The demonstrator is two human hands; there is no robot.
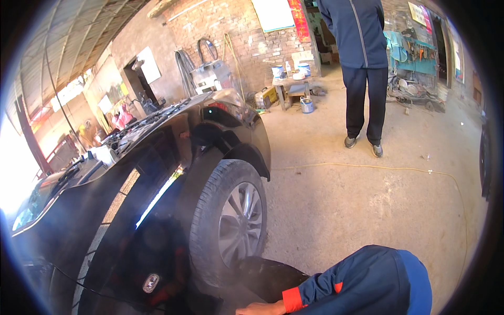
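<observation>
My right hand [261, 308] shows at the lower edge, at the end of a dark blue sleeve [341, 286] with an orange cuff. It is low beside the black car, near the bottom of the front wheel [236, 220]. The frame edge cuts off the fingers, so I cannot make out their pose or anything held. A dark, curved piece [273, 278] lies between the hand and the tyre. The wheel is turned outward under the glossy black fender [173, 157], which carries a small oval side lamp [151, 282]. My left hand is out of view.
Ahead, a person [362, 63] in dark clothes stands facing me. A yellow hose [367, 165] crosses the concrete floor. Tubs stand on a small bench [289, 81] by the brick wall. A teal rack [415, 55] is at the back right.
</observation>
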